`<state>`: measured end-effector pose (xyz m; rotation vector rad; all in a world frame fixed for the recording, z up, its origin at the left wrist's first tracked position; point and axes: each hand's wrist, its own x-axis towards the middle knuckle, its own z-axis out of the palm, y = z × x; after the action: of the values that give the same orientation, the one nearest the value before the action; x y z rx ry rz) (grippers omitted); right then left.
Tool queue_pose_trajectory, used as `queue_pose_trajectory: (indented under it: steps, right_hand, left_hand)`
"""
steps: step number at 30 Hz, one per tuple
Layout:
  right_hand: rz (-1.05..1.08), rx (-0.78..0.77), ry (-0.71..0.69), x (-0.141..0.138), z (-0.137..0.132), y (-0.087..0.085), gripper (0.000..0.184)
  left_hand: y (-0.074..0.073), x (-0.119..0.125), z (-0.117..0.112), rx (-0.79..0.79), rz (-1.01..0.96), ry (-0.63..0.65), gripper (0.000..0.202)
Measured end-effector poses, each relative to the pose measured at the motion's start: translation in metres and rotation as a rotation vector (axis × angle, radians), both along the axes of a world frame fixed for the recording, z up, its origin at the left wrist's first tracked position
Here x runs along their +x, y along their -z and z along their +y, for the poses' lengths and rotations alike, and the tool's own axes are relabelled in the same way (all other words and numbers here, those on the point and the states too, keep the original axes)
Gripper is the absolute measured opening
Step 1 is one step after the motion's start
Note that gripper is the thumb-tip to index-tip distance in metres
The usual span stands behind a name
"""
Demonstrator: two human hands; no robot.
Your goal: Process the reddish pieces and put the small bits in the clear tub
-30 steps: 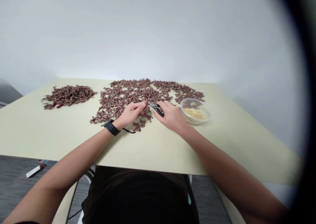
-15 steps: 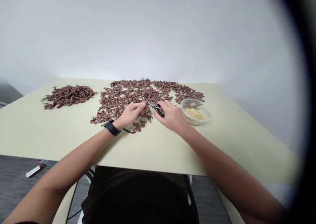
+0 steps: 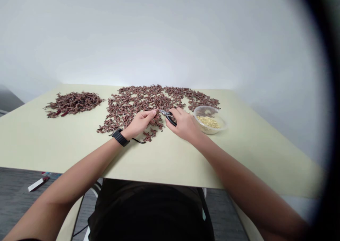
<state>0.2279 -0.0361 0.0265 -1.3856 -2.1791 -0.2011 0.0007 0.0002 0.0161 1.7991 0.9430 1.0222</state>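
My left hand (image 3: pixel 140 123), with a black watch on the wrist, pinches a small reddish-brown piece between its fingertips over the middle of the table. My right hand (image 3: pixel 183 124) is closed round black-handled pliers (image 3: pixel 167 115), whose metal tip meets the left fingertips. Both hands hover at the near edge of a wide spread of reddish-brown pieces (image 3: pixel 151 99). The pinched piece is too small to make out.
A clear plastic bowl (image 3: pixel 210 119) with yellowish bits stands right of my right hand. A separate heap of reddish-brown pieces (image 3: pixel 74 102) lies at the far left of the pale table (image 3: pixel 170 159). A thin black cord (image 3: pixel 138 140) lies by my left wrist.
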Motion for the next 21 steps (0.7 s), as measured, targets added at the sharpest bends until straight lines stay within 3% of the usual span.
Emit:
queue_pose_trajectory:
  steps: [16,21]
  right_hand:
    - [0.0,-0.043,0.002,0.0003,-0.0006,-0.0019,0.031]
    - [0.135,-0.135,-0.052,-0.0005,0.0007,-0.0021,0.027]
  left_hand:
    - [0.0026,-0.001,0.0017,0.01,0.01,-0.006,0.051]
    - [0.0016,-0.0014,0.0009,0.038,0.027,-0.005,0.051]
